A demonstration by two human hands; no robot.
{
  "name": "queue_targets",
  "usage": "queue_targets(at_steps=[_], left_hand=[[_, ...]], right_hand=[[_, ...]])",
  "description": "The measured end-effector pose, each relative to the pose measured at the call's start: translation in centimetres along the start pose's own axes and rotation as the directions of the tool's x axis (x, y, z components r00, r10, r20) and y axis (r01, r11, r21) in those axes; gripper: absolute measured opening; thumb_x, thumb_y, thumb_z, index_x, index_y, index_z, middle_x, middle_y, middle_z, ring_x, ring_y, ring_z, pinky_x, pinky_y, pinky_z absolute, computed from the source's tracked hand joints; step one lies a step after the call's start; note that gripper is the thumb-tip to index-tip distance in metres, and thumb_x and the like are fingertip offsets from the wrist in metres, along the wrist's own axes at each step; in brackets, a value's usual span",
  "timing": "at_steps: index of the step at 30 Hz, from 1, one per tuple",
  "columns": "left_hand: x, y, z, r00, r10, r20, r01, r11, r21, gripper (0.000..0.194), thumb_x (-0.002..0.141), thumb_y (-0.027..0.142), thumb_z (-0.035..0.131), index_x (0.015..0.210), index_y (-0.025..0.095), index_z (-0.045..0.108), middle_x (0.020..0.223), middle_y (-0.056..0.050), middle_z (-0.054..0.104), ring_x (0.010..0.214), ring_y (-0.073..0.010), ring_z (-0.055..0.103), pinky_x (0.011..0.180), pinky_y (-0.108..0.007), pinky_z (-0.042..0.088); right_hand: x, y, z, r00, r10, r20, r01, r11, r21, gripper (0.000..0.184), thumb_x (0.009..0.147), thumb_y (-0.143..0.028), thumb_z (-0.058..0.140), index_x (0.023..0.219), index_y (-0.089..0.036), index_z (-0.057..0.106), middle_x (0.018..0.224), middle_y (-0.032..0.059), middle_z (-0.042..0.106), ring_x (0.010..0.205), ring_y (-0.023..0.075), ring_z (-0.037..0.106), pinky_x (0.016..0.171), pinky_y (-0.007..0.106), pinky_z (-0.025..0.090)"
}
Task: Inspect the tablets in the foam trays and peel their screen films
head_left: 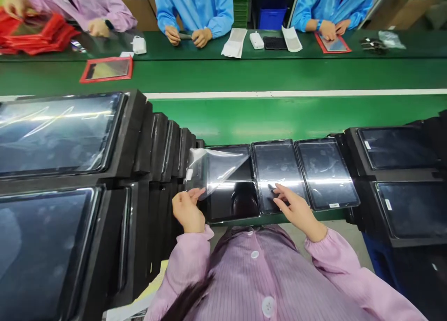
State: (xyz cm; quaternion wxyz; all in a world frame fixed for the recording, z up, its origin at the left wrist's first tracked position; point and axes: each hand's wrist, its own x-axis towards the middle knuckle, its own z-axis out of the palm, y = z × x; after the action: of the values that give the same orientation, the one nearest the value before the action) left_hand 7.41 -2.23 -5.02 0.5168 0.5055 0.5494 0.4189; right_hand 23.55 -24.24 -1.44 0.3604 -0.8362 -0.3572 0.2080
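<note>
Three dark tablets lie side by side at the near edge of the green conveyor. My left hand pinches the corner of a clear protective film that is peeled partway up off the left tablet. On the lower part of the middle tablet rests my right hand, fingers stretched flat and holding nothing. The right tablet lies untouched with its film on.
Black foam trays holding screens stack at left and right. Across the belt, three people in pink and blue coats handle parts. A red-framed tablet, white devices and paper sleeves lie there.
</note>
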Motion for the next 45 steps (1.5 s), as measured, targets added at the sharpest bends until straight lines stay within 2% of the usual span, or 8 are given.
queue_targets(at_steps=[6,12,14,18,22,27,34,45], left_hand=[[-0.3,0.6,-1.5,0.980,-0.196,0.039,0.198,0.928,-0.316,0.024,0.074,0.038,0.059,0.072,0.020,0.043,0.063,0.003,0.064,0.063,-0.0177,0.068,0.074,-0.040,0.054],[-2.3,-0.7,-4.4,0.978,0.059,0.198,-0.029,0.988,-0.154,0.030,0.079,0.047,0.058,0.077,0.021,0.045,0.072,0.000,0.072,0.071,-0.0210,0.070,0.073,-0.040,0.055],[-2.8,-1.3,-5.2,0.871,0.275,0.408,-0.307,0.952,0.013,0.018,0.087,0.035,0.050,0.078,0.020,0.047,0.079,-0.004,0.074,0.082,-0.0217,0.070,0.076,-0.040,0.054],[-3.4,-1.5,-6.2,0.428,0.473,0.770,-0.836,0.532,0.138,0.012,0.086,0.018,0.044,0.092,0.020,0.055,0.099,-0.008,0.072,0.103,-0.0238,0.064,0.093,-0.045,0.046],[-3.7,-1.4,-6.4,0.310,0.427,0.850,-0.936,0.293,0.194,0.023,0.085,0.015,0.042,0.105,0.017,0.055,0.106,-0.011,0.069,0.106,-0.0229,0.062,0.106,-0.044,0.031],[-3.9,-1.6,-6.6,0.233,0.387,0.892,-0.971,0.138,0.193,0.028,0.086,0.015,0.036,0.105,0.018,0.057,0.108,-0.009,0.069,0.107,-0.0215,0.060,0.113,-0.042,0.005],[-4.5,0.9,-4.3,0.364,0.323,0.874,-0.932,0.121,0.343,0.030,0.087,0.022,0.040,0.106,0.017,0.061,0.096,-0.012,0.070,0.092,-0.0280,0.063,0.095,-0.053,0.035],[0.3,5.1,13.5,0.724,0.064,0.687,-0.682,0.217,0.699,0.055,0.083,0.049,0.049,0.129,0.017,0.050,0.142,-0.024,0.035,0.132,-0.0456,0.024,0.092,-0.076,0.021]], right_hand=[[0.7,-0.6,1.5,0.987,0.148,-0.064,-0.124,0.949,0.289,0.034,0.081,-0.036,0.047,0.109,-0.019,0.055,0.085,0.0052,0.069,0.062,0.0144,0.061,0.061,0.030,0.052],[5.3,-3.4,3.1,0.943,0.277,0.187,-0.333,0.745,0.579,0.037,0.080,-0.037,0.050,0.110,-0.016,0.052,0.086,0.0060,0.066,0.060,0.0129,0.061,0.052,0.025,0.050],[8.2,-4.6,3.2,0.900,0.367,0.235,-0.434,0.712,0.551,0.042,0.084,-0.035,0.047,0.120,-0.013,0.045,0.093,0.0089,0.066,0.065,0.0142,0.064,0.053,0.025,0.050],[12.2,-7.1,3.8,0.901,0.401,0.163,-0.421,0.900,0.114,0.051,0.084,-0.020,0.052,0.131,-0.008,0.036,0.087,0.0090,0.067,0.070,0.0183,0.064,0.065,0.030,0.051],[9.3,-9.7,4.9,0.956,-0.001,0.294,0.082,0.961,-0.263,0.032,0.082,-0.010,0.049,0.113,-0.012,0.055,0.080,0.0084,0.068,0.076,0.0229,0.064,0.071,0.034,0.048],[2.3,-11.0,2.5,0.531,-0.626,0.571,0.501,0.775,0.384,0.013,0.088,-0.021,0.051,0.086,-0.018,0.064,0.070,-0.0009,0.067,0.066,0.0118,0.061,0.067,0.022,0.047],[0.2,-6.2,0.1,0.975,-0.176,0.139,0.162,0.981,0.104,0.018,0.090,-0.028,0.046,0.096,-0.021,0.061,0.088,0.0044,0.071,0.079,0.0157,0.066,0.071,0.028,0.053],[10.0,1.9,-6.4,0.991,0.050,-0.121,-0.098,0.894,-0.436,0.030,0.085,-0.014,0.046,0.112,-0.014,0.060,0.108,0.0117,0.066,0.101,0.0236,0.060,0.089,0.040,0.048]])
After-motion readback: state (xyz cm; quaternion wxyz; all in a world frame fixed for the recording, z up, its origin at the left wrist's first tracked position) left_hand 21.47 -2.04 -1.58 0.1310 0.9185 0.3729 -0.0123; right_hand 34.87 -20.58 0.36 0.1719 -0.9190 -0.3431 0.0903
